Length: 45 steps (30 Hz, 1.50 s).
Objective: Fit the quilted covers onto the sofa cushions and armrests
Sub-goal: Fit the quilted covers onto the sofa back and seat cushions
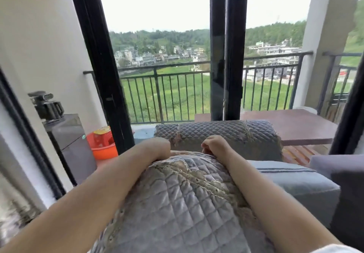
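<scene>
A grey quilted cover point(183, 197) with a lace trim lies bunched up in front of me, between my forearms. My left hand point(160, 147) is curled over the cover's far left edge, its fingers hidden behind the fabric. My right hand point(213, 146) is closed in a fist on the cover's far right edge. Just beyond both hands stands the sofa armrest point(222, 134), wearing a darker quilted cover with lace strips. To the right a blue-grey seat cushion point(291, 181) lies bare.
A dark cabinet point(69, 140) with a black kettle point(49, 105) stands at the left. An orange basin point(102, 146) sits beside it. Black sliding door frames point(226, 51) and a balcony railing point(177, 93) lie beyond the armrest. A dark sofa part point(342, 175) is at the right.
</scene>
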Each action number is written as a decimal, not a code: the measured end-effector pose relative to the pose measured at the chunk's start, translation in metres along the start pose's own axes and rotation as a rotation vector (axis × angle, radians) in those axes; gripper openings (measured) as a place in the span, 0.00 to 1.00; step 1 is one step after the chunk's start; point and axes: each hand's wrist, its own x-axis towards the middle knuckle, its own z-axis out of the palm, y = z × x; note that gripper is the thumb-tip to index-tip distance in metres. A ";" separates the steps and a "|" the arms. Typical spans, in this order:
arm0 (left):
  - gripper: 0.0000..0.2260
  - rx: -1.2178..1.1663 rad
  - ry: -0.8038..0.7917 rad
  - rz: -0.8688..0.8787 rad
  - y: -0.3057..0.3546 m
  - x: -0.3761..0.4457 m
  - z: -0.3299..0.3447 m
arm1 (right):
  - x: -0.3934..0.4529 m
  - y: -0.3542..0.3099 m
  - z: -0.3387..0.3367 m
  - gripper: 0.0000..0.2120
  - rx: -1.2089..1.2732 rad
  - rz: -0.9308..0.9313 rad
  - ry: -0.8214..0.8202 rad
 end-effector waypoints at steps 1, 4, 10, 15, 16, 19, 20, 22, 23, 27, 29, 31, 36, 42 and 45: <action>0.17 0.022 -0.011 -0.046 0.004 0.001 -0.002 | -0.006 0.002 -0.008 0.15 -0.045 -0.074 -0.014; 0.18 0.079 -0.063 -0.179 0.013 -0.001 -0.005 | -0.028 0.019 -0.031 0.10 -0.370 -0.341 -0.123; 0.21 0.163 -0.151 -0.261 0.039 -0.010 -0.017 | -0.056 0.055 -0.079 0.17 -0.862 -0.524 -0.198; 0.22 0.154 -0.297 -0.194 0.063 0.002 -0.025 | -0.050 0.063 -0.111 0.14 -0.765 -0.392 -0.438; 0.22 0.194 -0.313 -0.182 0.072 0.007 -0.022 | -0.048 0.063 -0.112 0.16 -0.742 -0.383 -0.466; 0.19 0.297 -0.242 -0.154 0.091 0.028 -0.009 | -0.048 0.067 -0.113 0.19 -0.695 -0.438 -0.372; 0.18 0.279 -0.208 -0.161 0.092 0.033 -0.005 | -0.049 0.070 -0.113 0.20 -0.624 -0.464 -0.300; 0.18 0.225 -0.132 -0.155 0.089 0.036 0.000 | -0.051 0.073 -0.112 0.20 -0.463 -0.492 -0.187; 0.17 0.199 -0.092 -0.145 0.086 0.037 0.001 | -0.050 0.074 -0.111 0.20 -0.400 -0.477 -0.170; 0.15 0.165 -0.028 -0.128 0.072 0.038 0.007 | -0.043 0.072 -0.105 0.16 -0.076 -0.276 -0.358; 0.13 0.166 -0.006 -0.124 0.073 0.038 0.005 | -0.040 0.074 -0.114 0.13 0.075 -0.132 -0.549; 0.13 0.151 0.009 -0.107 0.077 0.036 0.003 | -0.038 0.078 -0.127 0.09 0.137 0.009 -0.789; 0.15 0.123 0.005 -0.080 0.077 0.030 0.000 | -0.033 0.102 -0.152 0.19 -0.102 0.302 -1.214; 0.13 0.111 0.001 -0.051 0.074 0.028 0.002 | -0.059 0.136 -0.179 0.17 -0.424 0.363 -0.961; 0.13 0.095 -0.005 -0.058 0.072 0.031 0.003 | -0.055 0.106 -0.208 0.20 -0.612 0.129 -0.650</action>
